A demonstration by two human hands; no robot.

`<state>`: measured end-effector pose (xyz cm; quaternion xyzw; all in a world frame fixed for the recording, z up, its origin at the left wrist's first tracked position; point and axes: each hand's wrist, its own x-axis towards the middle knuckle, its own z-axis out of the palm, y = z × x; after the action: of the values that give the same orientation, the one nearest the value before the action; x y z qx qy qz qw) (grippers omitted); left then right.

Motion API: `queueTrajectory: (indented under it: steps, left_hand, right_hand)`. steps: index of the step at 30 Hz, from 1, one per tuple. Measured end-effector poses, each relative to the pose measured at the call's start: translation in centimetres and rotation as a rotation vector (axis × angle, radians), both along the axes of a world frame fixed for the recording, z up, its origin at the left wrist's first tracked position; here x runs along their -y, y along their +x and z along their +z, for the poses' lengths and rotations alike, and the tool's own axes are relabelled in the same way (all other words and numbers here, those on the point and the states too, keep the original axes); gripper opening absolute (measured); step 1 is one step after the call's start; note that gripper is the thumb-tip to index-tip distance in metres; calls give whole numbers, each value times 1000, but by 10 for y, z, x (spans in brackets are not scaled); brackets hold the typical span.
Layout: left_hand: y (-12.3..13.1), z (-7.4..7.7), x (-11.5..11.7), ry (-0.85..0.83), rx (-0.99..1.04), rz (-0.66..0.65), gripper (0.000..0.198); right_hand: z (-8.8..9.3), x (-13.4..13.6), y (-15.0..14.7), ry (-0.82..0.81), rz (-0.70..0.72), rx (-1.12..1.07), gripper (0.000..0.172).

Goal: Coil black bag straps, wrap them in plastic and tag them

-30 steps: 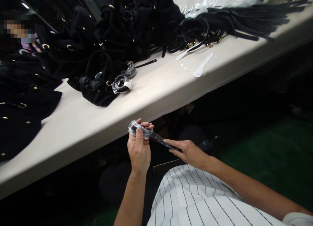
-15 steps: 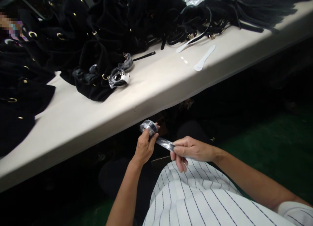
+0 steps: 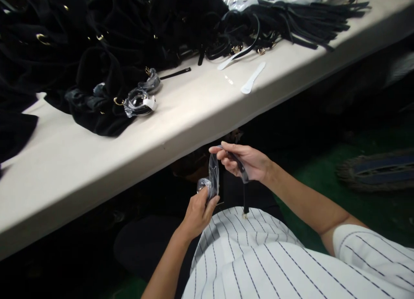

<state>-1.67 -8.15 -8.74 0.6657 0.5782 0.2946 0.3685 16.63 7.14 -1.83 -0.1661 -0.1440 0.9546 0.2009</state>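
Below the table's front edge, my left hand (image 3: 198,212) is closed on a rolled end of a black strap wrapped in clear plastic (image 3: 210,184). My right hand (image 3: 246,161) is higher, pinching the same strap; a bare black end with a small metal tip hangs down (image 3: 245,199) over my striped shirt. The plastic sleeve stretches upright between the two hands.
A cream table (image 3: 181,118) runs across the view. On it lie a heap of black fabric bags with gold rings (image 3: 106,44), a plastic-wrapped strap coil (image 3: 139,104), loose black straps (image 3: 291,18) and white plastic strips (image 3: 252,77). Green floor (image 3: 355,204) lies at right.
My right hand has risen above my left and the strap now stands upright, with a bare end hanging free. My left hand dropped slightly. The view shifted right.
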Motion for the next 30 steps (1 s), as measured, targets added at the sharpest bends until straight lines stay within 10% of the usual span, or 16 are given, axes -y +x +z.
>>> queueTrajectory:
  steps: [9, 19, 30]
  left_hand:
    - [19, 46, 18, -310, 755, -29, 28]
    - [-3, 85, -15, -92, 1080, 442, 28]
    - [-25, 45, -38, 124, 876, 800, 30]
  right_hand:
    - [-55, 10, -24, -199, -73, -77, 62]
    - [-69, 70, -30, 413, 215, -128, 72]
    - [-69, 88, -25, 700, 159, 407, 32]
